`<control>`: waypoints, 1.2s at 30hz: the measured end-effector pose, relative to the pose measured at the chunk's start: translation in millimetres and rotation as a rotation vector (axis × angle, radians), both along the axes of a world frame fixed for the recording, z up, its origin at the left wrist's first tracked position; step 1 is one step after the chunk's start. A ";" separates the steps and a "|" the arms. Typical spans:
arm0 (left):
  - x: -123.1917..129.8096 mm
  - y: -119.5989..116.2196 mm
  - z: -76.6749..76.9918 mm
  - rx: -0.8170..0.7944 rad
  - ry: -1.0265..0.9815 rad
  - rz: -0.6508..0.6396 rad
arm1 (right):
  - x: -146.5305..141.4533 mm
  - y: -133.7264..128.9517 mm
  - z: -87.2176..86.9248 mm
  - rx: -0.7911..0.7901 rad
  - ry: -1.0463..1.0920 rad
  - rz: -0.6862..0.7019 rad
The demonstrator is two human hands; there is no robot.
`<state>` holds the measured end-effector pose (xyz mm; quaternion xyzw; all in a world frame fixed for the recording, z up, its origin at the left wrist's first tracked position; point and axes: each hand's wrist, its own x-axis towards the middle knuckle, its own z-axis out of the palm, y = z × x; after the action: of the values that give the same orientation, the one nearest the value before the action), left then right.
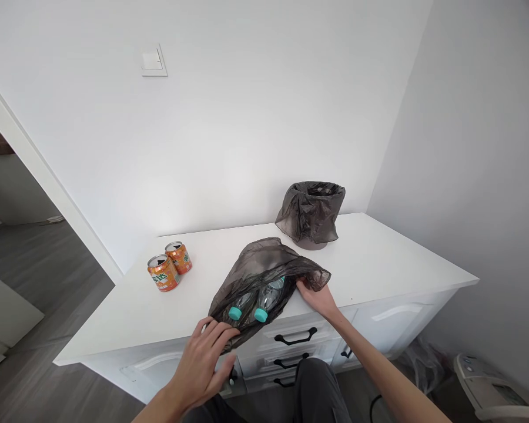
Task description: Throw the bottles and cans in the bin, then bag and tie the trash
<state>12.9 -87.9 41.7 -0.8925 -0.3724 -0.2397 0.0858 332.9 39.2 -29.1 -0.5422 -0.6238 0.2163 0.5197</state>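
"How many did you count?"

"I saw two bottles [268, 296] inside one bag [264, 258] at the surface's [392, 252] front edge, two cans [163, 274] and one lined bin [309, 244]."

"And the hands?"

"The left hand [207, 359] lay palm down, fingers over the bag's edge, thumb spread away. The right hand's [316, 298] fingers were hidden under the bag's rim; I couldn't tell their grip."

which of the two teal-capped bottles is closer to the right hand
The bottle on the picture's right, with more clear body showing at the bag's mouth. The other bottle lies further left, away from the right hand.
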 end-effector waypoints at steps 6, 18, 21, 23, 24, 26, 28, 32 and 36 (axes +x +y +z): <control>6.4 21.5 4.9 0.013 -0.101 0.277 | -2.9 -4.3 4.8 -0.001 0.098 0.022; 46.0 56.7 -2.6 -0.044 0.056 0.424 | -4.2 -5.8 4.9 0.004 0.095 -0.004; 39.4 52.5 5.7 -0.051 0.057 0.418 | -3.6 -4.5 3.1 0.019 0.089 0.004; 29.6 46.7 20.6 -0.028 0.039 0.429 | -2.9 -3.5 1.3 0.031 0.083 0.014; 23.3 42.9 30.7 -0.018 0.020 0.437 | -2.5 -3.0 0.4 0.032 0.077 0.020; 8.1 33.6 54.4 -0.014 -0.051 0.455 | -2.2 -2.7 -1.3 0.028 0.066 0.023; -10.1 22.4 79.8 -0.032 -0.173 0.488 | -2.4 -3.0 -2.9 0.033 0.061 0.024; -50.6 -1.2 127.6 -0.074 -0.512 0.640 | -3.1 -4.1 -7.2 0.050 0.053 0.014; -86.6 -15.7 165.1 -0.043 -0.736 0.822 | -2.6 -3.7 -13.7 0.031 0.030 -0.010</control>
<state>-73.8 -103.7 206.9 -0.5325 -0.7003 -0.4752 0.0183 330.4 35.6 -42.8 -0.5339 -0.6166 0.2123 0.5382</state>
